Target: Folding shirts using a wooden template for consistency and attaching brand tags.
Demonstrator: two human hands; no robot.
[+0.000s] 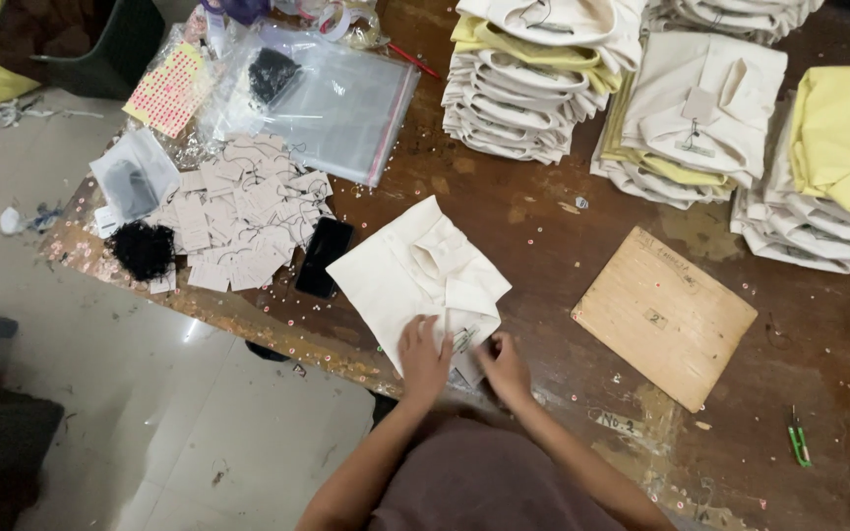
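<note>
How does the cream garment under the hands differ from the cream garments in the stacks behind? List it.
1. The cream garment under the hands lies alone on the wooden table; the stacked garments are piled many high.
2. Left hand and right hand rest on the single garment's near edge; nothing touches the stacks.
3. The single one is all cream; the stacks mix in yellow pieces.
Shared: folded, pale fabric, a small tag at the collar.
</note>
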